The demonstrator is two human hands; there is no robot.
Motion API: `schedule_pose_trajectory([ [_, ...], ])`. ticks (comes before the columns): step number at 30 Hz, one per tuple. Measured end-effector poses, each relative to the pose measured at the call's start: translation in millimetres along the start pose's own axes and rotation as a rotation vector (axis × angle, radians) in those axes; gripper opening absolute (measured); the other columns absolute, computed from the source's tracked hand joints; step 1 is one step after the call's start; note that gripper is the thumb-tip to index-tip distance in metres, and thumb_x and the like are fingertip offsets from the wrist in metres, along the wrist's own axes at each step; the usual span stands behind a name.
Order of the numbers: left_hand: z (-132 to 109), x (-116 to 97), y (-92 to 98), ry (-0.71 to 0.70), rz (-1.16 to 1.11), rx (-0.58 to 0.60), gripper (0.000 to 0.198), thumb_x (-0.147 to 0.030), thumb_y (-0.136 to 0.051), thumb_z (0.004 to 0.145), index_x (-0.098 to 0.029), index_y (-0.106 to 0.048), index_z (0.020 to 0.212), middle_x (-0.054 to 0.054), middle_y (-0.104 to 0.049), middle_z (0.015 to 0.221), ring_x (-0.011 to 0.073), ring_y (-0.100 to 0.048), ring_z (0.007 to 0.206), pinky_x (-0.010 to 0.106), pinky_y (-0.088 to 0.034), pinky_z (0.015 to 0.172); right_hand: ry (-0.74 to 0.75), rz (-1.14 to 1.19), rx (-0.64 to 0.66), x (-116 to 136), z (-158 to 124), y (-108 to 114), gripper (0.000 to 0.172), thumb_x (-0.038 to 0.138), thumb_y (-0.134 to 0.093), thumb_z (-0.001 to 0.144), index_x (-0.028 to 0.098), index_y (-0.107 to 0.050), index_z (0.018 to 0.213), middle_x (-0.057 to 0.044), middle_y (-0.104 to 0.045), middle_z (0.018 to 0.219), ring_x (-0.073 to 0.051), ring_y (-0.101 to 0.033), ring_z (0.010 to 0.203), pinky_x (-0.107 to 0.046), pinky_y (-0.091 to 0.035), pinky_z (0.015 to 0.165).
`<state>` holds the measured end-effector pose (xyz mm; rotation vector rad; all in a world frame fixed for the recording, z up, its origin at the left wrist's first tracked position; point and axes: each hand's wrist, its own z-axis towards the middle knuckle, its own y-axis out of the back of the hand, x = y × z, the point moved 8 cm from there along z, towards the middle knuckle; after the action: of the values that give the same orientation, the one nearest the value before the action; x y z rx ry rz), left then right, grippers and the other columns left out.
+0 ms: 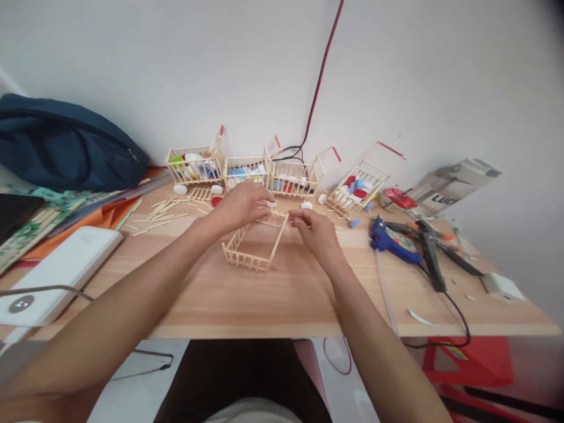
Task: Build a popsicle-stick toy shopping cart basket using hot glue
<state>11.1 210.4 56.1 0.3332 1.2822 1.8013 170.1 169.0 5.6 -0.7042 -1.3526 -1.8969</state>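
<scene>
A small basket frame of thin wooden sticks (251,258) sits on the table in front of me, open on top, with short upright bars along its near end and left side. My left hand (242,205) reaches over its far left end, fingers bent at the far rail and partly hiding it. At the far right corner, my right hand (315,232) pinches the frame between thumb and fingers. Loose cut sticks (161,217) lie scattered left of my left hand. A white bottle cap (306,205) is just beyond the right hand.
Several finished stick carts (194,164) holding coloured caps line the wall. To the right lie a blue glue gun (394,244), black-handled pliers (429,255) and a box (458,185). A white power bank (66,267) and blue bag (66,144) are at left.
</scene>
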Motion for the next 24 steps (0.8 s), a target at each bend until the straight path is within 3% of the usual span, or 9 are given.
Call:
schedule_pose_trajectory([
  [4, 16.1, -19.9, -13.0, -0.202, 0.054, 0.093, 0.021, -0.029, -0.068, 0.083, -0.02, -0.073, 0.1, 0.006, -0.073, 0.094, 0.0215, -0.064, 0.092, 0.032, -0.043, 0.081, -0.014, 0.002, 0.025, -5.1, -0.8, -3.4, 0.023, 0.015, -0.053, 0.084, 0.021, -0.071, 0.096, -0.003, -0.077, 0.096, -0.02, -0.072, 0.091, -0.034, -0.052, 0.085],
  [9, 24.1, -29.5, -24.8, -0.226, 0.051, 0.18, 0.012, -0.026, -0.063, 0.085, -0.021, -0.074, 0.089, 0.003, -0.072, 0.082, 0.019, -0.063, 0.083, 0.03, -0.041, 0.075, -0.031, 0.001, 0.074, -7.9, -4.1, -7.2, 0.025, 0.017, -0.051, 0.086, 0.023, -0.072, 0.099, -0.003, -0.077, 0.095, -0.02, -0.072, 0.091, -0.033, -0.052, 0.083],
  [17, 19.5, -23.7, -29.1, -0.191, -0.095, 0.13, 0.016, -0.016, -0.058, 0.083, -0.019, -0.073, 0.084, 0.002, -0.073, 0.08, 0.0159, -0.064, 0.076, 0.026, -0.042, 0.07, -0.01, -0.002, 0.079, 10.5, -15.8, -3.2, 0.023, 0.032, -0.052, 0.09, 0.021, -0.069, 0.102, -0.005, -0.076, 0.097, -0.019, -0.069, 0.086, -0.03, -0.051, 0.073],
  [24, 18.2, -21.5, -28.5, -0.202, -0.176, 0.066, 0.016, -0.013, -0.057, 0.081, -0.019, -0.072, 0.078, 0.001, -0.072, 0.075, 0.0144, -0.063, 0.071, 0.025, -0.042, 0.068, -0.038, -0.019, 0.115, 17.8, -17.4, -9.7, 0.031, 0.044, -0.059, 0.087, 0.019, -0.067, 0.104, -0.006, -0.074, 0.101, -0.019, -0.069, 0.083, -0.033, -0.05, 0.076],
])
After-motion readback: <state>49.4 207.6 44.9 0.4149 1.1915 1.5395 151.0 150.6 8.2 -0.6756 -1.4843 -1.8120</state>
